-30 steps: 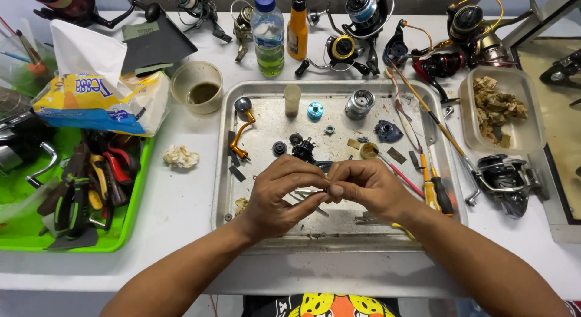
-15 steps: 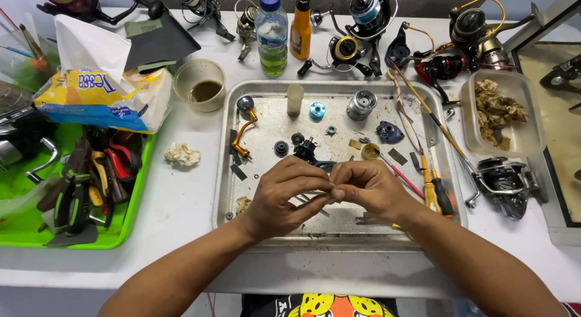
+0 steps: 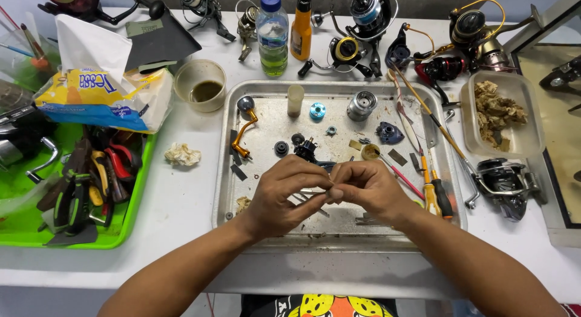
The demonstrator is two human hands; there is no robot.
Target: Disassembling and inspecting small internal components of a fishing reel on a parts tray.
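Head view: my left hand (image 3: 284, 193) and right hand (image 3: 369, 190) pinch closed on a tiny part (image 3: 331, 190), mid-frame over the metal tray (image 3: 227, 171); it seems light, slippery, best gripped by fingertips.

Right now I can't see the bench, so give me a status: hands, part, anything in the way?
Left hand and right hand meet fingertip to fingertip over metal tray. Pinched part too small to identify. Screwdrivers beside right hand; nothing blocking.
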